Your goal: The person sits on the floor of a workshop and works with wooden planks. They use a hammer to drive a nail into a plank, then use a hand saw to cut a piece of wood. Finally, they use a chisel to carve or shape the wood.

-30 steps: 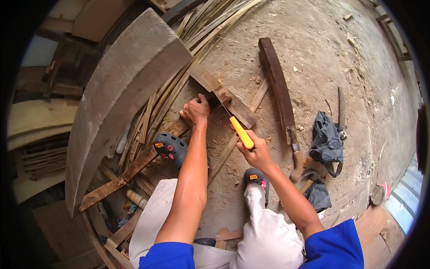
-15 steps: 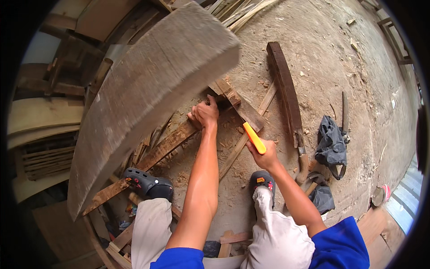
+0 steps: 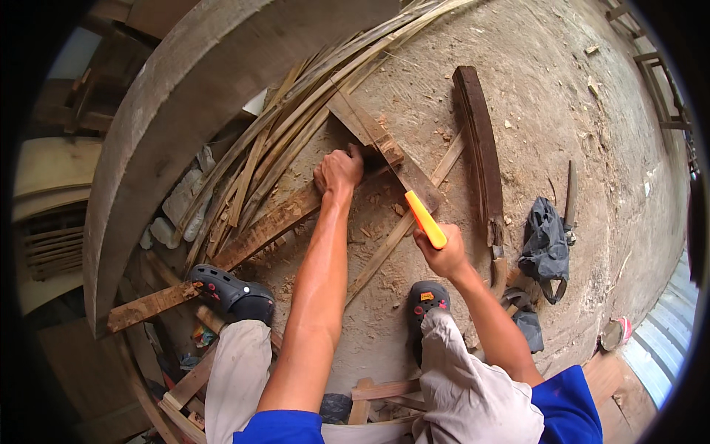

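Note:
My right hand [image 3: 444, 253] is closed around the yellow-orange handle of a handsaw [image 3: 424, 219]. The thin saw blade slants away to the far left, lying across the far end of a long, rough wooden beam [image 3: 277, 222]. Fingers curled, my left hand [image 3: 340, 172] grips this beam just left of the blade. The beam's far end rests on a flat wooden board [image 3: 420, 186], while its near end lies by my left shoe [image 3: 233, 291]. How deep the blade sits in the wood cannot be seen.
A big grey slab [image 3: 170, 111] looms close at upper left. Behind my left hand lie long thin wood strips [image 3: 296, 133]. To the right are a dark beam [image 3: 479, 140], a sheathed blade's curved wooden handle [image 3: 499, 274] and a black plastic bag [image 3: 545, 240]. Wood chips litter the floor.
The view has shifted, and the grey slab now sits further up and left, uncovering wood strips. My left hand stays on the beam; the saw remains in my right hand, across the beam's end.

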The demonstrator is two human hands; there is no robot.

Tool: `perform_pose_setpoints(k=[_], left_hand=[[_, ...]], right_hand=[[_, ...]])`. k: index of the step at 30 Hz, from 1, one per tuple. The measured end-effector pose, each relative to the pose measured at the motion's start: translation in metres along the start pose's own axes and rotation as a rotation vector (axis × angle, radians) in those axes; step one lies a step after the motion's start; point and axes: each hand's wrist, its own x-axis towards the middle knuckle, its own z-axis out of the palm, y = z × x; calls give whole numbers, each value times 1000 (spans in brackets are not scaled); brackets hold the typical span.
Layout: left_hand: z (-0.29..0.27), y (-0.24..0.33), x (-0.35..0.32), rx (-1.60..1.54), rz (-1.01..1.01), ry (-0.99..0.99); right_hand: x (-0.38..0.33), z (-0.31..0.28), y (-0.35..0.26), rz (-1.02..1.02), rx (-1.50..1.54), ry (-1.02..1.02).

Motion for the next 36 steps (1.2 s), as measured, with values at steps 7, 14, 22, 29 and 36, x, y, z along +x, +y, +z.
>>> perform_pose_setpoints(k=[7,14,22,29,36], left_hand=[[-11,7,-15,-99,64,45],[-3,8,-14,-62,76,128],[10,-4,-6,12,57,117],[21,-10,-3,-78,192,261],[7,-4,-6,14,34,70]], right_hand=[[-45,8,24,-57,-42,38],[-124,-23,4,-185,16,107],[14,24,36,-180,-80,90],[-118,-17,5,-71,-52,52],[40,30,33,-260,-120,137]])
